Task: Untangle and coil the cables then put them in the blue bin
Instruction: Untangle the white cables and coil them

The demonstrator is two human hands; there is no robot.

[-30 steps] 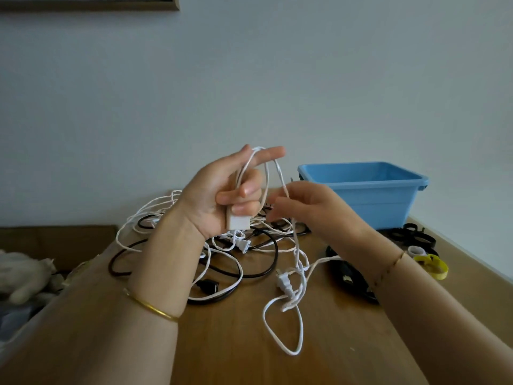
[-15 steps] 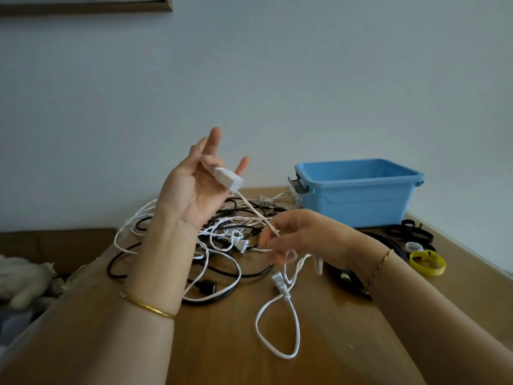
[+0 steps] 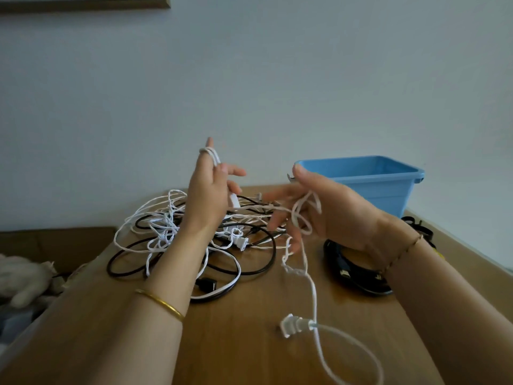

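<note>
My left hand is raised over the table. A white cable loops over its upright index finger, and its lower fingers curl round the cable's white block. The cable runs right to my right hand, whose spread fingers carry a few loose loops. From there it drops to the table and ends in a white plug near the front. A tangle of white and black cables lies behind my left arm. The blue bin stands at the back right, behind my right hand.
A coiled black cable lies on the wooden table under my right wrist. Black and yellow tape rolls sit by the right edge. A white soft toy lies left of the table. The wall is close behind.
My left hand turned and now has the cable looped over its index finger. My right hand rose and spread its fingers. The plug end slid nearer to me on the table.
</note>
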